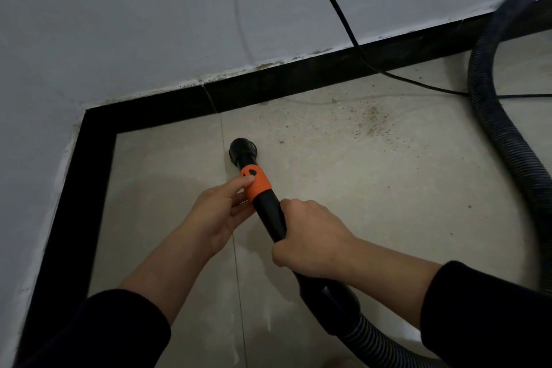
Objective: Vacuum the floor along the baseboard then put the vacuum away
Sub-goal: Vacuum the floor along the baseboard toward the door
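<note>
Pale tiled floor [358,188] meets a black baseboard [268,84] at the far-left corner. My right grip [310,236] closes fully around the vacuum wand [267,209]; my left grip [221,212] pinches its orange collar [258,182].

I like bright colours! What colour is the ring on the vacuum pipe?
The ring is orange, head view.
</note>
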Demonstrator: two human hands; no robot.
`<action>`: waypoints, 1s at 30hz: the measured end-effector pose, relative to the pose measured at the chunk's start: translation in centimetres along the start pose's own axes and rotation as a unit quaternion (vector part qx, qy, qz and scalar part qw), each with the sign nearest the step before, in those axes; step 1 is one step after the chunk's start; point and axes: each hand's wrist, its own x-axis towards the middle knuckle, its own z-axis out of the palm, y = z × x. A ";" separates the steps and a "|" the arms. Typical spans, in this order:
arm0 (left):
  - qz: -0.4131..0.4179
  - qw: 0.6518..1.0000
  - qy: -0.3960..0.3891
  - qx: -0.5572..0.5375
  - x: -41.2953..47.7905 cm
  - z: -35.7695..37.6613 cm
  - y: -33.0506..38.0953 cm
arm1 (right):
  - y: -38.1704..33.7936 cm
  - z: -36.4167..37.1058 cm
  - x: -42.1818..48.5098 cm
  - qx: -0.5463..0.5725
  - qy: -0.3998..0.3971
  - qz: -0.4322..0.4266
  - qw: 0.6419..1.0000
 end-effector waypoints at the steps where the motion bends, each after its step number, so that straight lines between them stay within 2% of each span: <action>1: -0.001 1.000 -0.001 -0.002 0.0 0.3 0.0 | 0.1 -0.1 -0.1 0.002 0.003 0.004 1.000; 13: -0.007 0.999 -0.034 0.011 0.1 3.7 -1.0 | 2.1 -1.1 -1.7 0.019 0.035 0.045 0.998; 30: -0.011 0.999 -0.043 0.016 -0.6 6.0 -2.1 | 3.8 -1.8 -3.4 0.033 0.028 0.076 0.996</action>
